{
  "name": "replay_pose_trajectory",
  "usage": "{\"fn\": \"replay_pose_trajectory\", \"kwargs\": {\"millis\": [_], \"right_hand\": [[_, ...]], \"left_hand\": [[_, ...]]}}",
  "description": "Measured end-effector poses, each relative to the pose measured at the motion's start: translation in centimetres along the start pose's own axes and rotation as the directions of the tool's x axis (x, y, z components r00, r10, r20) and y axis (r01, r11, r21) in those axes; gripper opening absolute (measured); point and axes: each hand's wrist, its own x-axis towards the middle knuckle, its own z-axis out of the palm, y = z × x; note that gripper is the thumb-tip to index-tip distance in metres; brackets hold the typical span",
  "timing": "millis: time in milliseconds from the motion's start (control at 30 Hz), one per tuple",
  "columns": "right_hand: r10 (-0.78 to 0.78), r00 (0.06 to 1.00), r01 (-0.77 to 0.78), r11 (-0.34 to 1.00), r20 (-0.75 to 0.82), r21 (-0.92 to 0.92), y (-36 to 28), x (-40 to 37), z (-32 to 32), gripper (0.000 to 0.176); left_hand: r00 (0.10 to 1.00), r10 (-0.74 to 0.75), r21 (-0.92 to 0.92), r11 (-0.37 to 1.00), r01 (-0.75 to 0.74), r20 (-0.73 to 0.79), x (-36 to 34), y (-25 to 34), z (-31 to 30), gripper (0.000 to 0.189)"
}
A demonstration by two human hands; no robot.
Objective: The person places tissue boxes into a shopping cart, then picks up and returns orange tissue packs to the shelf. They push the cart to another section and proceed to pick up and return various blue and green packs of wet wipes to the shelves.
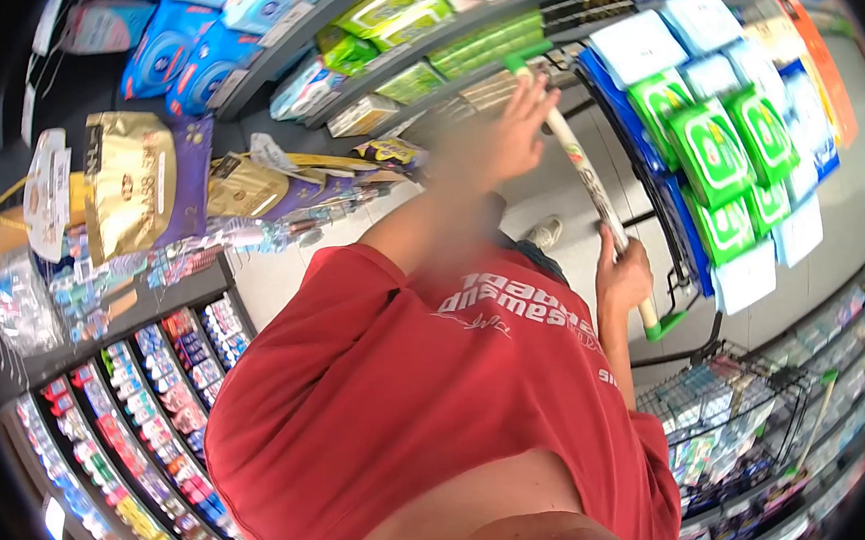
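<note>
A shopping cart stands before me, with a white push handle (582,170) that has green ends. My right hand (624,273) is closed around the handle near its right end. Toward the handle's left end, my left hand (523,126) lies against the bar with its fingers stretched out; a blur covers part of that forearm. Beyond the handle, the cart carries several green packs of wipes (710,152) and several pale blue and white packs (641,48). They lie over a blue layer along the cart's near edge.
Shelves on the left hold blue wipes packs (202,58) and green packs (395,12). A gold and purple bag (130,184) hangs nearby. A black wire basket (734,402) stands at the right, close to the cart. Shoe (545,232) on the tiled floor.
</note>
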Motion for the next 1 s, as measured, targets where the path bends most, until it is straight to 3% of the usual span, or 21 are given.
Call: {"fn": "replay_pose_trajectory", "kwargs": {"millis": [33, 67, 300, 367, 400, 433, 467, 500, 567, 633, 700, 767, 800, 833, 867, 933, 1000], "right_hand": [[0.007, 1.0, -0.007, 1.0, -0.005, 0.01, -0.1, -0.3, 0.0, 0.047], [0.014, 0.999, -0.014, 1.0, 0.033, -0.013, -0.3, -0.4, -0.1, 0.046], [0.042, 0.998, -0.041, 0.999, 0.056, -0.018, -0.5, -1.0, -0.1, 0.049], [0.079, 0.99, -0.079, 0.997, 0.114, -0.007, -0.9, -0.7, -0.7, 0.05], [0.06, 0.992, -0.067, 0.996, 0.11, 0.06, -0.7, -0.7, -0.5, 0.044], [0.058, 0.993, -0.076, 0.98, 0.1, 0.183, -2.4, -0.4, -2.2, 0.033], [-0.065, 0.998, 0.064, 0.979, -0.003, 0.196, -3.2, 0.2, -2.5, 0.027], [-0.183, 0.978, 0.199, 0.962, -0.102, 0.188, -4.1, 0.8, -2.9, 0.022], [-0.227, 0.959, 0.264, 0.932, -0.167, 0.25, -9.0, 3.0, -4.9, 0.015], [-0.355, 0.927, 0.367, 0.802, -0.118, 0.472, -14.1, 5.8, -5.3, 0.013], [-0.468, 0.875, 0.453, 0.703, -0.123, 0.549, -19.7, 9.4, -4.9, 0.013], [-0.604, 0.769, 0.601, 0.574, -0.208, 0.556, -26.0, 13.8, -4.1, 0.017], [-0.629, 0.758, 0.594, 0.555, -0.174, 0.583, -29.5, 15.8, -4.7, 0.02], [-0.68, 0.677, 0.705, 0.491, -0.281, 0.511, -32.7, 17.9, -4.5, 0.024], [-0.701, 0.661, 0.703, 0.453, -0.268, 0.549, -36.1, 19.5, -5.7, 0.026], [-0.74, 0.59, 0.752, 0.36, -0.321, 0.552, -42.0, 23.0, -6.9, 0.041], [-0.745, 0.572, 0.771, 0.346, -0.343, 0.535, -47.4, 25.7, -7.4, 0.058]], "left_hand": [[1.0, -0.02, -0.08, 0.997, 0.022, 0.021, -0.3, 0.0, -0.3, 0.081], [0.997, 0.046, -0.08, 0.995, -0.051, -0.056, -0.5, -0.4, -0.2, 0.081], [0.995, 0.087, -0.08, 0.993, -0.092, -0.054, -1.1, -1.8, -1.6, 0.08], [0.995, 0.061, -0.182, 0.982, -0.047, 0.073, -1.2, -2.1, -2.9, 0.069], [0.997, 0.06, -0.164, 0.985, -0.052, 0.044, -1.4, -2.5, -4.0, 0.069], [0.988, 0.048, -0.206, 0.978, -0.018, 0.146, -1.4, -2.6, -5.2, 0.061], [0.968, 0.043, -0.249, 0.968, 0.021, 0.247, -0.9, -2.8, -6.3, 0.053], [0.973, 0.044, -0.251, 0.968, 0.014, 0.228, -0.3, -2.9, -9.0, 0.053], [0.997, -0.027, -0.145, 0.989, 0.037, 0.074, -0.3, -2.9, -16.7, 0.045], [0.96, -0.038, -0.022, 0.999, 0.033, -0.279, 0.2, -5.2, -21.4, 0.043], [0.827, -0.116, -0.106, 0.992, 0.069, -0.55, 1.7, -7.5, -26.5, 0.035], [0.626, -0.073, -0.033, 0.997, 0.075, -0.777, 3.4, -9.5, -30.7, 0.031], [0.566, -0.085, -0.049, 0.996, 0.079, -0.82, 4.0, -10.0, -32.8, 0.031], [0.504, -0.102, -0.071, 0.994, 0.08, -0.858, 4.5, -10.3, -34.4, 0.031], [0.514, -0.101, -0.077, 0.995, 0.067, -0.852, 5.0, -10.7, -35.6, 0.031], [0.354, -0.149, -0.131, 0.989, 0.075, -0.923, 5.4, -11.7, -37.2, 0.037], [0.345, -0.193, -0.17, 0.981, 0.097, -0.919, 5.4, -13.1, -38.1, 0.038]]}}
